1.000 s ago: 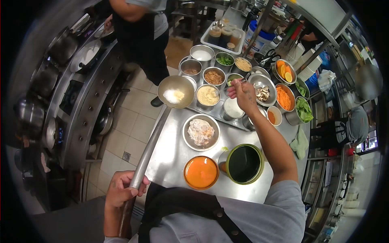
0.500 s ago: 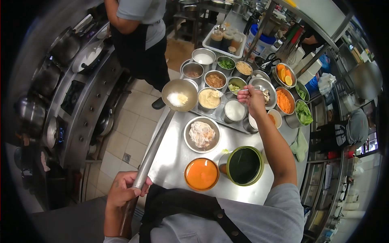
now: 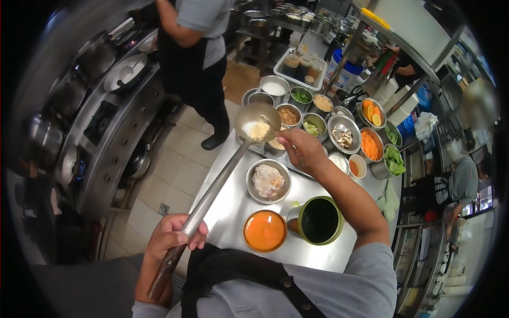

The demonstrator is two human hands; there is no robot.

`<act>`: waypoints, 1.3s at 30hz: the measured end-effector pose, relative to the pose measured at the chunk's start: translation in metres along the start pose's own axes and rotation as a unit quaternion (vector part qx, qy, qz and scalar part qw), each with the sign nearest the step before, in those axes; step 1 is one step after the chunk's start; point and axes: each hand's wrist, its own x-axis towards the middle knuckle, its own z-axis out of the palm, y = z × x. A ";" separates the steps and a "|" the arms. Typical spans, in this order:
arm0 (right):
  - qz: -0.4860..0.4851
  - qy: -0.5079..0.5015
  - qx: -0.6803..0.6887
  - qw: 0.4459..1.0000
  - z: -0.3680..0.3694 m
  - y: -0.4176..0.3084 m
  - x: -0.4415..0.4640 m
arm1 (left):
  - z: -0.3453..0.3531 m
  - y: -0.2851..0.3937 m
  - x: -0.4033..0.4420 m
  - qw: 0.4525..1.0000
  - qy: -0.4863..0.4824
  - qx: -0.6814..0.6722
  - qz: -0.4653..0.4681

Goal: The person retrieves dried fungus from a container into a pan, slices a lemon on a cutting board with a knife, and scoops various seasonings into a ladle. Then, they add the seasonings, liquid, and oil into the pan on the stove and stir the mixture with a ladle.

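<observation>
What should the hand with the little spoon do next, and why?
Probably tip the little spoon gently, so anything on it drops into the big ladle. The right hand has the spoon's end over the ladle's bowl, where white and yellowish powders already lie, and the left hand holds the ladle's handle. I can't tell how much the spoon carries.

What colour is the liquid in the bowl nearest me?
Bright orange liquid, showing best in the head view.

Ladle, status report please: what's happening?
Left hand gripping ladle. Right hand holding thin utensil at its bowl. White and yellowish powders inside. Metal containers close by.
</observation>
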 end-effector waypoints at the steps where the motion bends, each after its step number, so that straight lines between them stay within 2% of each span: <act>1: 0.004 0.030 0.001 1.000 0.003 0.003 -0.002 | 0.000 0.000 -0.002 1.000 0.007 0.009 0.009; 2: 0.007 0.060 0.001 0.998 0.005 0.005 -0.001 | -0.002 0.002 -0.005 1.000 0.009 0.008 0.012; 3: 0.126 0.037 -0.021 0.991 -0.004 -0.004 0.005 | -0.003 0.003 -0.008 1.000 0.011 0.013 0.006; 4: 0.182 0.103 0.118 0.971 -0.002 0.002 0.011 | -0.004 0.003 -0.011 1.000 0.013 0.016 -0.001; 5: 0.235 0.167 0.254 0.923 0.001 0.013 0.019 | -0.007 0.002 -0.014 1.000 0.015 0.014 0.001; 6: 0.235 0.165 0.255 0.923 0.002 0.024 0.025 | -0.011 0.001 -0.018 0.999 0.023 0.023 0.002; 8: 0.334 0.196 0.357 0.850 0.006 0.049 0.032 | -0.017 0.001 -0.026 0.999 0.030 0.032 0.002; 11: 0.387 0.158 0.351 0.838 0.033 0.079 0.025 | -0.029 0.000 -0.040 0.995 0.071 0.065 -0.007; 15: 0.401 0.122 0.274 0.866 0.062 0.091 0.024 | -0.034 -0.002 -0.044 0.983 0.132 0.123 -0.017; 22: 0.394 0.077 0.303 0.864 0.090 0.105 0.018 | -0.037 -0.002 -0.039 0.982 0.148 0.120 -0.004; 24: 0.415 0.086 0.334 0.842 0.090 0.111 0.015 | -0.039 -0.002 -0.039 0.983 0.146 0.113 0.000; 26: 0.430 0.093 0.355 0.825 0.085 0.116 0.011 | -0.044 -0.002 -0.040 0.992 0.105 0.071 -0.007; 30: 0.459 0.125 0.381 0.793 0.075 0.128 0.003 | -0.038 0.001 -0.037 0.991 0.106 0.073 -0.024; 39: 0.447 0.136 0.399 0.789 0.063 0.133 0.004 | -0.032 -0.003 -0.034 0.991 0.099 0.076 -0.044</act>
